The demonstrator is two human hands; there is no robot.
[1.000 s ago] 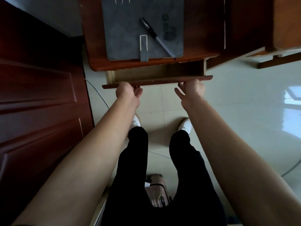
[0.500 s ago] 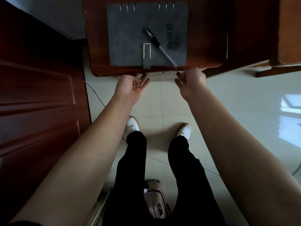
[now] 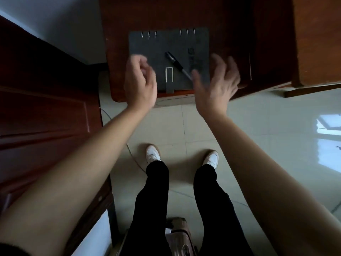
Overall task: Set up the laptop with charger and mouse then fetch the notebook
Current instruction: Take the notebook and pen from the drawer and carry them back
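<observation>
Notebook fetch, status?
Both hands, left and right, open, empty, above notebook. Notebook flat on table. Pen lying on cover.

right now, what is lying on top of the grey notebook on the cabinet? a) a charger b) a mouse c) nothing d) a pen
d, a dark pen lies diagonally across the cover of the grey notebook, between the raised left hand and right hand, neither of which holds anything.

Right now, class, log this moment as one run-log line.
stage: reaching for notebook | left hand: open, empty | right hand: open, empty | notebook: closed on nightstand | pen: lying on cover
</observation>
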